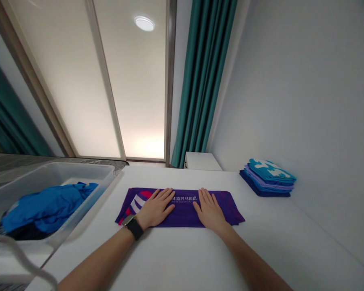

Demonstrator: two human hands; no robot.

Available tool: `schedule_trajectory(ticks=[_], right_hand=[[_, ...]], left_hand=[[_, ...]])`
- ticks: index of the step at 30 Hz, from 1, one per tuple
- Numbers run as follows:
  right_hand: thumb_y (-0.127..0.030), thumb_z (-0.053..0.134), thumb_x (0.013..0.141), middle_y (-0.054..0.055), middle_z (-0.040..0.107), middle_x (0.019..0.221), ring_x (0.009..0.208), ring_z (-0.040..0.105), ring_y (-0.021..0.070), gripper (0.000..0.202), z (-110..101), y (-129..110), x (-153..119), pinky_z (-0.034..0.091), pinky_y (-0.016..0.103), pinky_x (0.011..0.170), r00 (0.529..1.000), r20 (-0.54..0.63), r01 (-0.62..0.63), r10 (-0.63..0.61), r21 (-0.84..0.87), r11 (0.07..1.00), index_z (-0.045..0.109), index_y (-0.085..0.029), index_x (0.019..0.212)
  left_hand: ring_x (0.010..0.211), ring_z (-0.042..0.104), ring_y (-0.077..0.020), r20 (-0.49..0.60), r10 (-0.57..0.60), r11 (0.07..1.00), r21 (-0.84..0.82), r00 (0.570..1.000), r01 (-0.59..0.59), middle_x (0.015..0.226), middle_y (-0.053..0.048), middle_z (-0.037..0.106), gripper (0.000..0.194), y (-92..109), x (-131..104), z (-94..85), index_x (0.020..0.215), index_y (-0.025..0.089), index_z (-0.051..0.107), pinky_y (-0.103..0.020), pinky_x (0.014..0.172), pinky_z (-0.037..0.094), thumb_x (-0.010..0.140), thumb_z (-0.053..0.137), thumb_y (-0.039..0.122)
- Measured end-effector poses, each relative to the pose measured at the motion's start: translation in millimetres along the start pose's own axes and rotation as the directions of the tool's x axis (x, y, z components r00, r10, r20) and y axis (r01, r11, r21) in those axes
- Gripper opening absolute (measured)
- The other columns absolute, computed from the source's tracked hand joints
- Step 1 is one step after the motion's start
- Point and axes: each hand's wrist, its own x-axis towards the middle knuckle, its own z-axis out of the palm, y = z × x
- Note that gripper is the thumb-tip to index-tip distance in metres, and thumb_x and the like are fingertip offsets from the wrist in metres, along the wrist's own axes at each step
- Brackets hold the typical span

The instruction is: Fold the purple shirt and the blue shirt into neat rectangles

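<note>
**Purple cloth point(183, 218) laid out in a long strip!**

It's mid-tabletop point(176, 258), folded lengthwise; left hand point(154, 211) and right hand point(211, 214) flat on top, fingers slightly apart, clamping nothing. Over by the wall point(309, 105), a neat folded stack point(268, 176) looks done. Opposite, the translucent bin point(89, 170) holds crumpled blue clothing point(50, 206), unfolded, with dark fabric point(28, 232) beneath.
</note>
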Motion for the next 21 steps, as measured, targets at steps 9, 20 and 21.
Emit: schedule_trajectory(ticks=[9,20,21], right_hand=[[-0.051,0.019,0.097,0.014,0.020,0.158,0.147,0.014,0.0248,0.071,-2.3,14.8,2.9,0.010,0.045,0.119,0.999,0.028,-0.019,0.020,-0.035,0.999,0.025,-0.003,0.150],[-0.050,0.015,0.098,0.013,0.020,0.158,0.147,0.013,0.0220,0.071,-5.5,26.8,20.3,0.011,0.043,0.119,0.995,0.046,0.085,-0.083,-0.042,0.996,0.024,-0.003,0.150],[-0.050,0.015,0.098,0.013,0.020,0.158,0.147,0.013,0.0222,0.071,-5.2,27.1,20.2,0.011,0.043,0.119,0.995,0.044,0.087,-0.085,-0.040,0.995,0.024,-0.003,0.150]], left_hand=[[0.142,0.032,-0.0213,0.030,-0.070,0.997,0.019,0.997,0.069,0.153,-0.007,0.036,0.054,-16.2,-5.1,-7.2,0.147,0.023,0.037,-0.043,0.118,0.019,0.100,0.028,0.049],[0.143,0.029,-0.0252,0.044,-0.131,0.990,0.056,0.990,0.129,0.154,-0.010,0.034,0.057,-4.3,-13.5,-10.7,0.149,0.019,0.034,-0.048,0.118,0.018,0.100,0.028,0.048],[0.144,0.028,-0.0249,0.056,-0.079,0.996,0.053,0.995,0.076,0.155,-0.009,0.033,0.056,-5.7,-10.7,-15.2,0.149,0.021,0.034,-0.048,0.118,0.017,0.100,0.029,0.048]])
